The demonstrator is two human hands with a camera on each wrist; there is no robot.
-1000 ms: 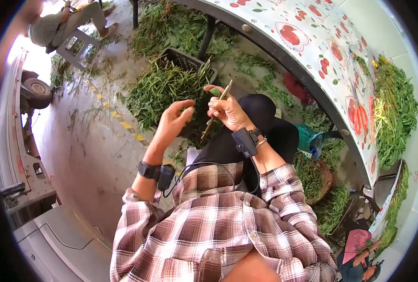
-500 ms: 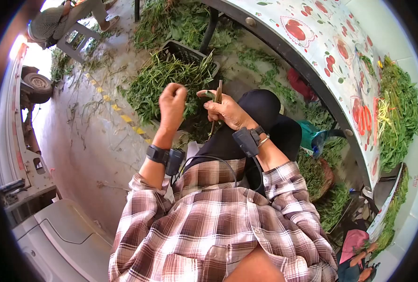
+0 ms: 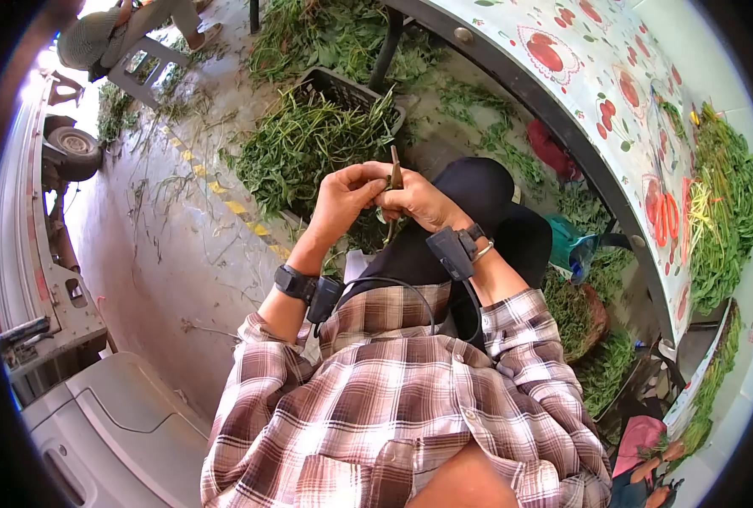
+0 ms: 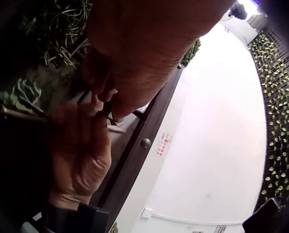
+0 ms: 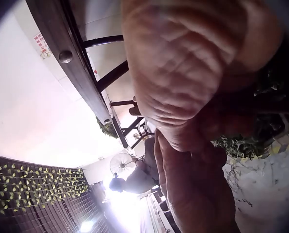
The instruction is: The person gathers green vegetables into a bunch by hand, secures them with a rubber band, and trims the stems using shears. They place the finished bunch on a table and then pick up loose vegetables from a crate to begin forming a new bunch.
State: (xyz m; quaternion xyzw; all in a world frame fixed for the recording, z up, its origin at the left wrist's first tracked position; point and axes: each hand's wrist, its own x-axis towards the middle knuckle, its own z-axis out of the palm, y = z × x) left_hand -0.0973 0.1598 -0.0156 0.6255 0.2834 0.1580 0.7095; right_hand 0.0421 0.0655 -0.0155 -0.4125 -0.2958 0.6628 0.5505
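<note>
My right hand (image 3: 423,203) grips a slender brown stick-like object (image 3: 396,169), which stands nearly upright between the hands in the head view. Against it, the left hand (image 3: 340,201) has thumb and fingers pinched on a small bit of greenery (image 3: 386,182), mostly hidden by the fingertips. In the left wrist view, the left hand (image 4: 149,48) meets the right hand (image 4: 81,155), and a thin stem (image 4: 18,114) sticks out past the right fingers. Behind the hands, leafy stems (image 3: 296,144) heap over a dark crate (image 3: 355,91).
A table with a fruit-patterned cloth (image 3: 579,63) curves along the right, bearing red-handled scissors (image 3: 667,218) and a bunch of greens (image 3: 722,212). Loose greens (image 3: 486,110) lie on the floor. Someone in grey (image 3: 84,42) sits at the upper left, and a vehicle wheel (image 3: 74,152) shows at left.
My left hand was apart, curled, and has moved right to meet the right hand at the stick. The stick has turned from slanted to nearly upright.
</note>
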